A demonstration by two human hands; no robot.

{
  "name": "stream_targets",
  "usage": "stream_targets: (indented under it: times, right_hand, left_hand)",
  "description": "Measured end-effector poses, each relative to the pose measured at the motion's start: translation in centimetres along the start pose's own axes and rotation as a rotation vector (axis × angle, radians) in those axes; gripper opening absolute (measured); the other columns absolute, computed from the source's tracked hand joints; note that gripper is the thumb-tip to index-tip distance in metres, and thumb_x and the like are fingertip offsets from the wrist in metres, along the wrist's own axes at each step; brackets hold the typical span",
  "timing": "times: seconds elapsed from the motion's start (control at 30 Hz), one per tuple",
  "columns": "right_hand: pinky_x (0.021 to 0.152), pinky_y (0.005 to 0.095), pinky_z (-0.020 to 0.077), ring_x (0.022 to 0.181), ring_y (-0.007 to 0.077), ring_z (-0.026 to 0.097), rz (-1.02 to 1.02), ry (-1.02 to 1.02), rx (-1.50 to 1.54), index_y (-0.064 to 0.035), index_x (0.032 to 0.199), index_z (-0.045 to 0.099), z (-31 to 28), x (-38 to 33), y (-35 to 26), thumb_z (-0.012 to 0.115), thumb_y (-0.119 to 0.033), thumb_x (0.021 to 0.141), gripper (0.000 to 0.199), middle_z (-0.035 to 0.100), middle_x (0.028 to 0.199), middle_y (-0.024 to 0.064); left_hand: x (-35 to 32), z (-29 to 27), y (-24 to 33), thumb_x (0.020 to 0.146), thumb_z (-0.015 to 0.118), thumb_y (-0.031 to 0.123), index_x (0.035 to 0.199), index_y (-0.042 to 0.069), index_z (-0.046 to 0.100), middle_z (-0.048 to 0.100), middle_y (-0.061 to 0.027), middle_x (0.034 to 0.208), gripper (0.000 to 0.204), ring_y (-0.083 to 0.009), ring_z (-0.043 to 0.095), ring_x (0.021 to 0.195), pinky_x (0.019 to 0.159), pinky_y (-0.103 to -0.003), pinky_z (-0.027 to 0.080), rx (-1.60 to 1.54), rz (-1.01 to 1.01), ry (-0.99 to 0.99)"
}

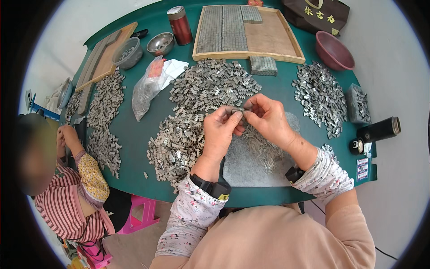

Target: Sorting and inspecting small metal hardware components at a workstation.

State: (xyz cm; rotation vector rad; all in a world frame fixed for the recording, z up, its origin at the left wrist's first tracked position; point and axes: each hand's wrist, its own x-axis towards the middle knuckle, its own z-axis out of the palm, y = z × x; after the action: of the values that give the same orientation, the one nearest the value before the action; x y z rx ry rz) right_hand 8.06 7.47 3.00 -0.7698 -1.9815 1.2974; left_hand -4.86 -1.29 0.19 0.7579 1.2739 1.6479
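Wooden tray: at twelve o'clock on the green counter — its left half filled with neat rows of small metal pieces, the right half bare wood.
Bowls: a steel bowl and a grey bowl at eleven o'clock, each with a few small metal bits inside; a reddish bowl at one o'clock, contents not visible to me.
Plastic bag: lying at ten o'clock, holding more grey pieces.
Left hand: my fingers are closed in a pinch on a small stack of metal pieces.
Right hand: its fingertips are closed on the same stack from the other side, thumbs nearly touching.
Stack's place: held above the counter's middle, between both hands, just above a grey mat.
Loose pile: spread at twelve o'clock of my hands — another pile lies at nine o'clock.
Black flask: on its side at three o'clock.
Another person: seated at eight o'clock, hands at the counter edge.
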Motion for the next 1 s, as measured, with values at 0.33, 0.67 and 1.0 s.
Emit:
stream_targets:
  times: [0.33, 0.67, 1.0]
  right_hand:
    - [0.065, 0.0306, 0.0515, 0.072, 0.0177, 0.065, -0.051, -0.054, -0.109, 0.0010, 0.088, 0.067, -1.5, 1.4, 1.1, 0.066, -0.006, 0.080, 0.011, 0.067, 0.080, 0.0127]
    - [0.075, 0.0419, 0.0516, 0.084, 0.0322, 0.065, -0.117, -0.108, -0.930, -0.0025, 0.084, 0.065, 1.4, 4.6, 2.2, 0.069, -0.022, 0.077, 0.022, 0.065, 0.087, 0.0186]
    - [0.064, 0.0409, 0.0496, 0.071, 0.0304, 0.063, -0.241, -0.065, -0.643, -0.0003, 0.085, 0.058, 0.7, 4.7, 3.0, 0.068, -0.011, 0.076, 0.017, 0.063, 0.080, 0.0161]
  left_hand:
    - [0.5, -1.4, 0.2, 0.090, 0.059, 0.011, 0.092, -0.001, 0.061, 0.065, -0.0088, 0.078, 0.013, -0.0153, 0.062, 0.061, 0.054, -0.025, 0.051, -0.143, -0.004, 0.053]
    - [0.9, -2.3, 0.9, 0.091, 0.061, 0.012, 0.096, -0.001, 0.059, 0.066, -0.0149, 0.081, 0.014, -0.0207, 0.067, 0.065, 0.056, -0.028, 0.054, -0.189, -0.010, 0.181]
    - [0.9, -1.8, 1.0, 0.089, 0.063, 0.007, 0.102, -0.007, 0.064, 0.068, -0.0159, 0.083, 0.019, -0.0213, 0.068, 0.068, 0.059, -0.028, 0.056, -0.182, -0.022, 0.124]
